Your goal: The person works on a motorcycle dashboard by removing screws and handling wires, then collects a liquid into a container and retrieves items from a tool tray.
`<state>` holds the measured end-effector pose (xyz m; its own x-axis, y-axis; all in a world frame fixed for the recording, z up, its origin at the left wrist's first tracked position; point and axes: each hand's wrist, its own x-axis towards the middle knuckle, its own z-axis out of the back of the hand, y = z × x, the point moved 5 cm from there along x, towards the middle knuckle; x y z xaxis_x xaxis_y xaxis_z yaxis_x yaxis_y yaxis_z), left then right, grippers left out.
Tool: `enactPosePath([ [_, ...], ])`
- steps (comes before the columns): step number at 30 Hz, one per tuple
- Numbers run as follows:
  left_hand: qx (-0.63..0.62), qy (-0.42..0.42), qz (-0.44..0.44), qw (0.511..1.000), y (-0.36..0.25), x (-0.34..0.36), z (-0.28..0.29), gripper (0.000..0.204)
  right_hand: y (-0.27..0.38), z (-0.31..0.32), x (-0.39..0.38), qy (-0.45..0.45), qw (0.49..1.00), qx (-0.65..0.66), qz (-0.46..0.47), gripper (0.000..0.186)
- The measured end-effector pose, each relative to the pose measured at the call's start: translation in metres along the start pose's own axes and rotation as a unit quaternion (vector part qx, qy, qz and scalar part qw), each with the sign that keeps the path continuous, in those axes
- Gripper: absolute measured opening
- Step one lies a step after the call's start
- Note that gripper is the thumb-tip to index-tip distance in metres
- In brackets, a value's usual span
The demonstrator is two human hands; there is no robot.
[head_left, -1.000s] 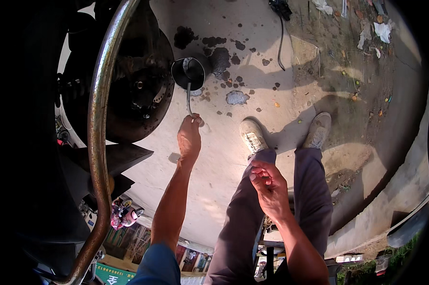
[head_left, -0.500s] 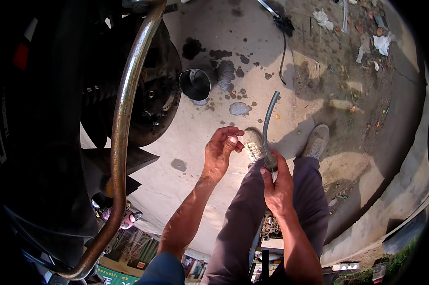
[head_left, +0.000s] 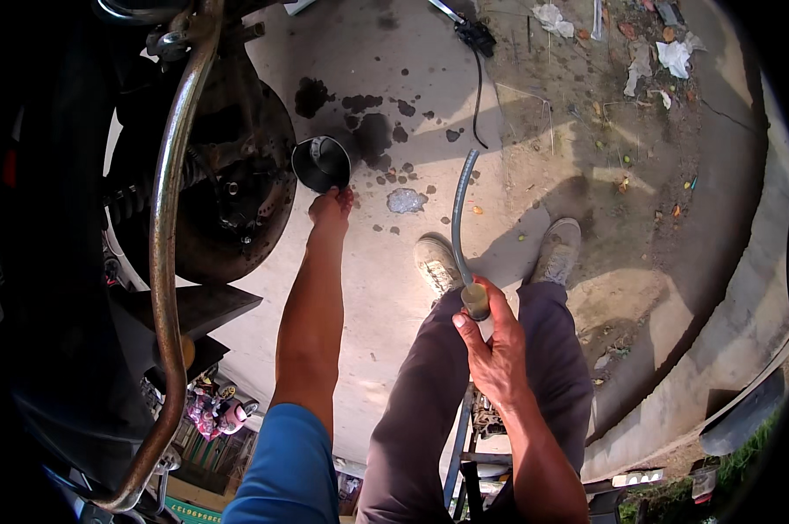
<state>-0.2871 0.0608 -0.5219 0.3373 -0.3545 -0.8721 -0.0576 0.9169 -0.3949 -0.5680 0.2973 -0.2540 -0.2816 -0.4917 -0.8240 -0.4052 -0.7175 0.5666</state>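
My left hand (head_left: 329, 207) reaches forward to a black, round, open-topped container (head_left: 322, 163); its fingers are closed at the near rim. Inside the container shows a grey, shiny patch. In front of my legs, my right hand (head_left: 492, 336) grips a small, short cylindrical cup (head_left: 475, 299), yellowish on top, between thumb and fingers. From this cup a grey flexible hose (head_left: 458, 210) rises forward in a slight curve, its far end free. What joins hose and cup is partly hidden.
A large dark wheel (head_left: 268, 210) and a rusty bent metal tube (head_left: 166, 201) of a vehicle stand on the left. Dark wet stains (head_left: 373, 135) mark the concrete. A black cable (head_left: 479, 96) lies ahead; litter (head_left: 674, 58) lies at the far right. My shoes (head_left: 436, 262) are below.
My left hand has moved forward and left from near my knees to the black container, which now sits at a different tilt. My right hand still holds the cup and hose; the view has shifted slightly.
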Motion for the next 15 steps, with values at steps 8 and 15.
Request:
enactPosePath([
  [8,0.225,0.004,-0.192,0.955,0.000,-0.134,-0.025,0.016,-0.009,0.018,-0.029,-0.015,0.995,0.095,0.026,0.047],
  [15,0.283,0.201,-0.324,0.880,-0.010,-0.301,-0.067,0.014,0.010,0.077,-0.141,-0.057,0.993,0.093,0.049,0.046],
])
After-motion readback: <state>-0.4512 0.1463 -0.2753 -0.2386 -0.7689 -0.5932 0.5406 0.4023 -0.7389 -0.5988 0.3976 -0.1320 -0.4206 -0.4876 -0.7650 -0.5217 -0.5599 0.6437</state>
